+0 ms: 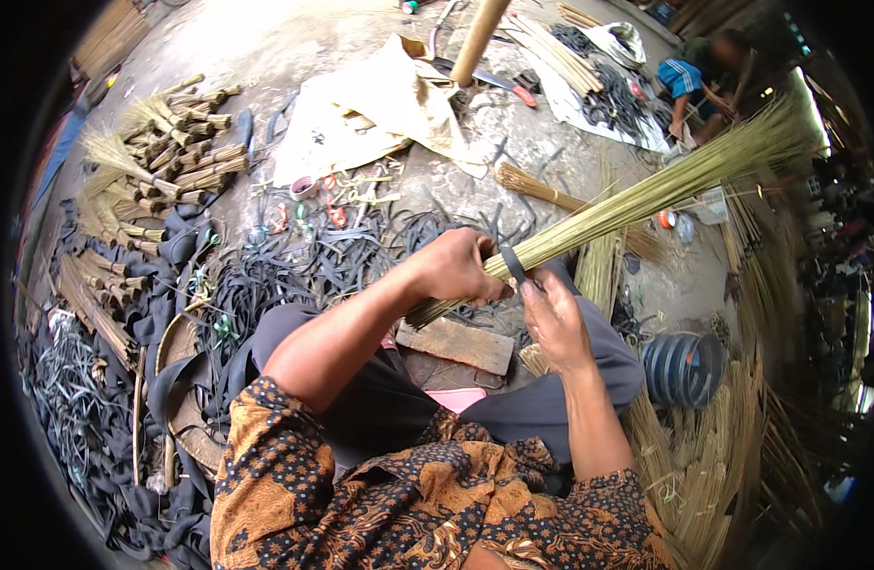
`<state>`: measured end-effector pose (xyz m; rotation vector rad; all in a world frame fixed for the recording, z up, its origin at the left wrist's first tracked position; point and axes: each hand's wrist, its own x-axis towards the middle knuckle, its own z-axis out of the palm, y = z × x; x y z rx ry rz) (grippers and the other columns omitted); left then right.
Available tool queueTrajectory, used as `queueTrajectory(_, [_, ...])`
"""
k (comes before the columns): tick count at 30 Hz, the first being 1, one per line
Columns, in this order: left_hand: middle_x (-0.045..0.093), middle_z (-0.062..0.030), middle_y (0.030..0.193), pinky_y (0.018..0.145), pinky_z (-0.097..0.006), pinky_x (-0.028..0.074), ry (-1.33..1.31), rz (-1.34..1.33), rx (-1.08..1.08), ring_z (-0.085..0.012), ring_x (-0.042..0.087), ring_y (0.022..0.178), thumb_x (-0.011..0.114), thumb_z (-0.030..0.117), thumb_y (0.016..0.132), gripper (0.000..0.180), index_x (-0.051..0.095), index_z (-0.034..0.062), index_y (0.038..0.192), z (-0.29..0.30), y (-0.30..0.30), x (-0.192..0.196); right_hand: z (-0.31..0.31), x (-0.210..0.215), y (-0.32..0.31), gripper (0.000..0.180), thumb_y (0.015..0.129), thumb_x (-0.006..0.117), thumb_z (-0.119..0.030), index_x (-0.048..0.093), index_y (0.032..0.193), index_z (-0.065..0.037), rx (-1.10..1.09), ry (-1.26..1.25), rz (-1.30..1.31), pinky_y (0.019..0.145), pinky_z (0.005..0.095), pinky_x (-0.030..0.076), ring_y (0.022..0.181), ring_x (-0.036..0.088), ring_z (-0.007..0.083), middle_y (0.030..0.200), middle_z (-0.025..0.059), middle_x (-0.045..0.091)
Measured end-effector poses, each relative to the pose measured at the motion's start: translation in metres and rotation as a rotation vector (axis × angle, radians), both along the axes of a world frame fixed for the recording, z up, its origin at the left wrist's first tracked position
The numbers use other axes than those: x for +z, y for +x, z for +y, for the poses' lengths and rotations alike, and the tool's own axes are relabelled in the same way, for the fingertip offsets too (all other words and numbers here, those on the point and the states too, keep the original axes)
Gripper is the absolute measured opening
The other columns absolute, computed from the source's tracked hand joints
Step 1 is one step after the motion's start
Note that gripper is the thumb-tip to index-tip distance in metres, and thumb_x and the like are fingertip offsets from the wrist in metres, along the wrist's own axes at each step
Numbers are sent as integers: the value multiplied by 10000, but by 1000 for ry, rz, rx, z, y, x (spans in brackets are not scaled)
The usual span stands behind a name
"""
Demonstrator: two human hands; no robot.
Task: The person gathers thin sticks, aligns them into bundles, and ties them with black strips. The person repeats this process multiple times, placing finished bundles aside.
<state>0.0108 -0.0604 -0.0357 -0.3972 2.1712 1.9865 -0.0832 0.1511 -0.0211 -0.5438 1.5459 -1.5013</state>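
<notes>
A long bundle of greenish broom bristles (636,195) slants across my lap, its thin stalk end at lower left and its bushy end at upper right. My left hand (459,267) is closed around the stalk end. A dark rubber strip (512,265) passes around the bundle just right of that hand. My right hand (555,318) pinches at the strip below the bundle, thumb against it. The strip's lower end is hidden by my fingers. Under the bundle, a wooden block (459,346) lies between my folded legs.
Black rubber strips (304,261) cover the floor ahead and left, near tied stalk bundles (185,157). A pale sack (370,109), a knife (499,81) and a wooden post (480,43) are farther off. At right sit a ribbed black cylinder (682,370) and loose bristles (712,456); another person (708,85) crouches beyond.
</notes>
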Motion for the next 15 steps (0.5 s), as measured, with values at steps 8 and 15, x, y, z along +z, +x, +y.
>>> queueTrajectory(8, [654,-228,937,762,-472,541,-547,355,187,-400,689,906,763,236,917,414,546,-16,1163,25,0,-4,-17,-1,-5,245,1093,574,-232,601,1192,-10,-72,-54,105,506,198,291,585,392,8,761,-49,538])
queueTrajectory(15, [714,-247,964,764,-564,554,-669,133,138,-466,699,910,663,431,979,455,577,-3,1086,18,-1,-18,1,10,-2,263,1116,522,-250,635,1047,-24,42,140,194,533,206,355,568,441,32,690,-22,564])
